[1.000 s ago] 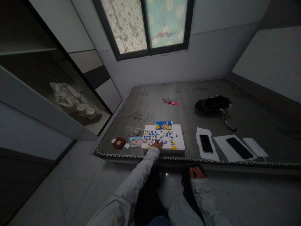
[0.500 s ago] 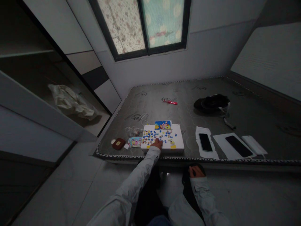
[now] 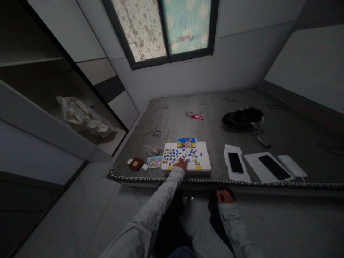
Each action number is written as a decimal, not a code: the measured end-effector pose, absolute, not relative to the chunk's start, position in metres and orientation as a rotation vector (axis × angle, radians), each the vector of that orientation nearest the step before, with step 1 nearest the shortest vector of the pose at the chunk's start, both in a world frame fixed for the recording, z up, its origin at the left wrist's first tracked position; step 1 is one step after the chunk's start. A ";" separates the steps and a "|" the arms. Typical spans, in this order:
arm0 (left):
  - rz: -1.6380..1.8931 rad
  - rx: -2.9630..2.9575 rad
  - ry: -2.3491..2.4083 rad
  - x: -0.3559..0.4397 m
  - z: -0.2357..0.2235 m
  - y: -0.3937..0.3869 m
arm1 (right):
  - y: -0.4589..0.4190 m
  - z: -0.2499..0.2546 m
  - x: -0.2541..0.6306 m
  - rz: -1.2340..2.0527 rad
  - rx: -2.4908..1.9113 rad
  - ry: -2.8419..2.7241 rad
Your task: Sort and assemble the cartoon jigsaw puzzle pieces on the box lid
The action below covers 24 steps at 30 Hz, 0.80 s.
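Note:
My left hand (image 3: 181, 164) reaches over a white box (image 3: 205, 163) whose flat top serves as a work surface. Its thumb and forefinger are a little apart, their tips down among the loose puzzle pieces (image 3: 172, 154); no piece shows clearly between them. The small pieces, mostly blue with some yellow and red, lie scattered over the box top. At the box's far edge lies a colourful cartoon picture card (image 3: 186, 143). My right hand (image 3: 225, 196) rests on my right knee, its fingers curled in and nothing visible in them.
Left of the box are a second picture card (image 3: 154, 162), a brown case (image 3: 135, 164) and a white cable (image 3: 165, 135). To the right lie a phone (image 3: 235, 162), another dark phone (image 3: 274, 167) and a white power bank (image 3: 291, 165). Farther back are a black cap (image 3: 243, 120) and a red item (image 3: 195, 116).
My left hand has shifted slightly to the right over the pieces, its thumb and forefinger now pointing farther forward. My right hand stays on the knee.

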<state>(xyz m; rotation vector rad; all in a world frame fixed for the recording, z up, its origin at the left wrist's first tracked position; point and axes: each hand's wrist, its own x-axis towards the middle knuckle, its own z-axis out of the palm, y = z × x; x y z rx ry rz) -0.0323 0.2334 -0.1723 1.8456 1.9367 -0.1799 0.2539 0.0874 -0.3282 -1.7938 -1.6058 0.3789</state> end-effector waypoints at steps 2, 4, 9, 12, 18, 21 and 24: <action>-0.206 1.865 1.939 -0.038 -0.174 0.232 | 0.087 -0.329 0.254 0.391 -1.788 -1.604; -0.231 1.877 1.942 -0.044 -0.175 0.232 | 0.087 -0.330 0.254 0.396 -1.782 -1.602; -0.255 1.890 1.946 -0.050 -0.177 0.232 | 0.088 -0.334 0.254 0.397 -1.770 -1.599; -0.252 1.889 1.964 -0.051 -0.177 0.235 | 0.088 -0.337 0.255 0.391 -1.757 -1.605; -0.259 1.885 1.971 -0.050 -0.176 0.245 | 0.088 -0.344 0.255 0.350 -1.753 -1.597; -0.254 1.884 1.963 -0.049 -0.172 0.248 | 0.088 -0.345 0.256 0.346 -1.745 -1.602; -0.240 1.891 1.960 -0.048 -0.168 0.248 | 0.089 -0.345 0.257 0.358 -1.734 -1.616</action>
